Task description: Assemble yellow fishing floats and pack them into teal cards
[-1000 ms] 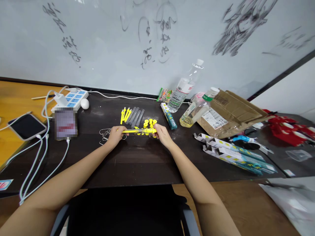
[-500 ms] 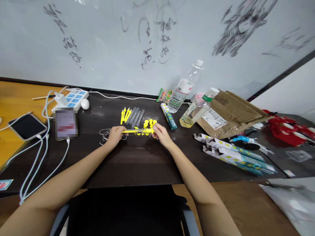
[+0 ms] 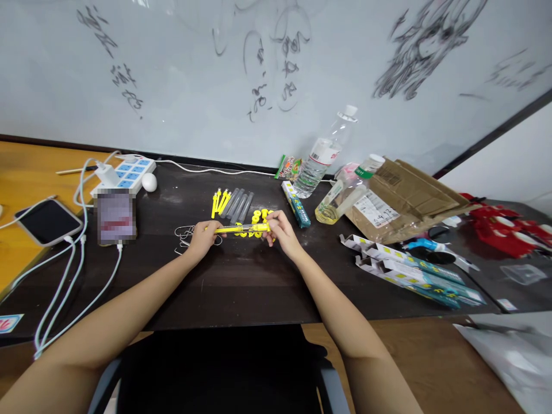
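Note:
My left hand (image 3: 202,239) is closed on the left end of a thin yellow stick (image 3: 233,230) with a clear section, held level above the dark table. At its right end, the thumb and fingers of my right hand (image 3: 281,232) pinch a yellow end piece. Behind the stick lie several clear tubes (image 3: 237,206), several short yellow rods (image 3: 221,202) to their left and several yellow caps (image 3: 256,217) to their right. Metal wire hooks (image 3: 184,234) lie beside and partly behind my left hand.
Behind and right are a teal box (image 3: 296,204), a water bottle (image 3: 319,158), an oil-coloured bottle (image 3: 347,190) and a cardboard package (image 3: 397,198). Long open boxes (image 3: 414,273) lie at the right. Phones, white cables and a power strip (image 3: 125,177) are on the left.
The fingers of my right hand have shifted and loosened a little at the right end of the stick. My left hand has barely moved.

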Demonstrator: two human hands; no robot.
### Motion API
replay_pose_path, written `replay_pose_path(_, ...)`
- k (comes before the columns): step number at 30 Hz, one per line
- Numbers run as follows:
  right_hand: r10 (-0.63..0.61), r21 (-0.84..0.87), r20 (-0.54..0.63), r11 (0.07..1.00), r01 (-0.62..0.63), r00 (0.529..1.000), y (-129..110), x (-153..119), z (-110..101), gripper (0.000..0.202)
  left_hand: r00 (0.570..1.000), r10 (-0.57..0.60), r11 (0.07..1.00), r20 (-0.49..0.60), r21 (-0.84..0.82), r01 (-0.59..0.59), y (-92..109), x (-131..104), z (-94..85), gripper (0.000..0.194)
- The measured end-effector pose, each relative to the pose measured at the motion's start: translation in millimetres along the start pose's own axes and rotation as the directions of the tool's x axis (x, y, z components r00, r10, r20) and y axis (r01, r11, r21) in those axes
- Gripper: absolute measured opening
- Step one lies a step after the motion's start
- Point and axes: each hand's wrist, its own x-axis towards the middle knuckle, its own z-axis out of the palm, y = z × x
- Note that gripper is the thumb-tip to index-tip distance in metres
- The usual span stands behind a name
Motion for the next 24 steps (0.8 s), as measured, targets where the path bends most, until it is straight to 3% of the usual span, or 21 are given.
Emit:
replay_pose_path(5,0.011,0.092,0.008,0.996,-0.011,1.0,-2.1,2.5,-0.3,0.033,0.999,0.036,0.997,0.02,0.062,-0.037,-6.0,1.8,-1.1,0.029)
replay_pose_path(8,-0.003,0.141,-0.042,0.99,0.009,0.999,-2.1,3.9,-2.0,0.032,0.988,0.093,0.986,0.125,0.123,-0.108,-4.6,-0.3,-0.9,0.035)
replay_pose_path(11,-0.011,0.182,-0.103,0.983,0.03,0.995,-2.8,4.8,-4.4,0.031,0.938,0.173,0.947,0.301,0.212,-0.242,-0.7,-5.1,0.0,0.042)
replay_pose_path(14,-0.01,0.217,-0.125,0.975,0.038,0.992,-3.8,5.4,-5.9,0.029,0.88,0.161,0.91,0.446,0.278,-0.308,1.4,-10.4,2.3,0.043)
replay_pose_path(19,0.01,0.238,-0.115,0.971,0.018,0.993,-3.5,6.0,-5.6,0.03,0.86,0.16,0.899,0.484,0.289,-0.33,1.6,-17.7,6.8,0.038)
replay_pose_path(24,0.009,0.228,-0.119,0.973,0.018,0.993,-2.7,5.3,-5.8,0.029,0.824,0.174,0.716,0.539,0.505,-0.482,6.2,-24.9,9.3,0.029)
